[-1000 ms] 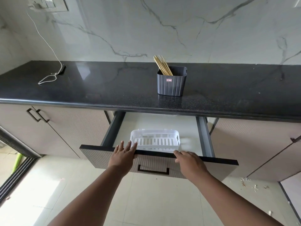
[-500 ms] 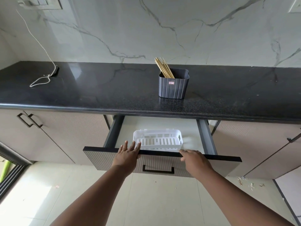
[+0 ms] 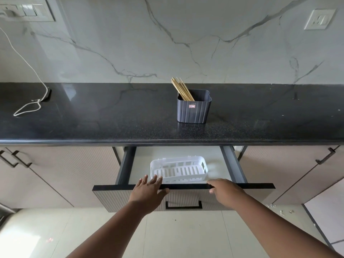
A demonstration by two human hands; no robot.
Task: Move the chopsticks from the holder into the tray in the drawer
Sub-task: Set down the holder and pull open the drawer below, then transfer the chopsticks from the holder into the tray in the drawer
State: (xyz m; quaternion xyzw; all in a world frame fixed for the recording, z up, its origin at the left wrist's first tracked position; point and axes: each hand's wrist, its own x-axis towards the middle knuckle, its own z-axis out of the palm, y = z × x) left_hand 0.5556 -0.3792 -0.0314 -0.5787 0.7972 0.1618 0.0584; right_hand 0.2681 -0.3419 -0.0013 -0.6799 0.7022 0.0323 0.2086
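Observation:
Several wooden chopsticks [image 3: 181, 89] lean left in a dark grey ribbed holder [image 3: 193, 108] standing on the black counter. Below it a drawer [image 3: 260, 186] is pulled out, with a white slotted tray [image 3: 178, 169] lying inside near the front. My left hand [image 3: 148, 190] rests on the drawer's front edge, fingers spread, fingertips reaching toward the tray's near left corner. My right hand [image 3: 224, 190] lies over the same edge to the right, fingers curled over it. Neither hand holds a chopstick.
The black granite counter [image 3: 93, 123] runs the full width below a marble wall. A white cable [image 3: 28, 107] and a small dark device lie at its far left. Closed cabinet doors [image 3: 55, 175] flank the drawer. Small debris lies on the floor at the right.
The view has lifted and shifted right, showing more wall. Both hands stay on the drawer's front edge, and the drawer looks slightly further out.

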